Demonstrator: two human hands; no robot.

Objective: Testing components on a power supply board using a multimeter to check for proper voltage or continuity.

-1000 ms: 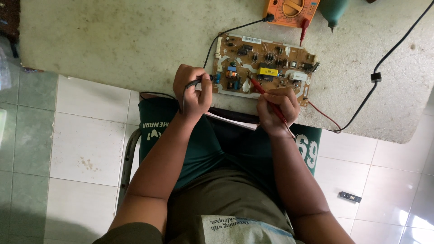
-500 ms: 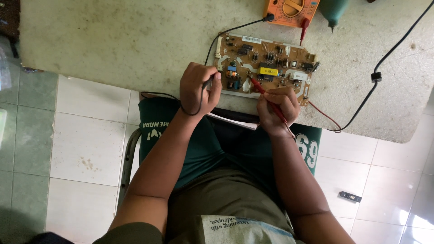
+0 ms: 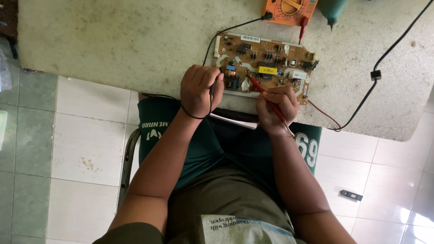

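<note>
The left hand pinched a black probe, the right hand a red probe, both tips on the brown circuit board lying on the worn table (orange multimeter beyond). Probing appeared underway; moving on probably needed steady tips on the next contact.

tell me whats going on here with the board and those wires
A seated person is probing a brown circuit board that lies on a pale speckled table. The left hand holds a black probe at the board's near left edge, and the right hand holds a red probe with its tip on the board's middle. Both leads run to an orange multimeter at the table's far edge. A separate black cable crosses the table on the right.
</note>
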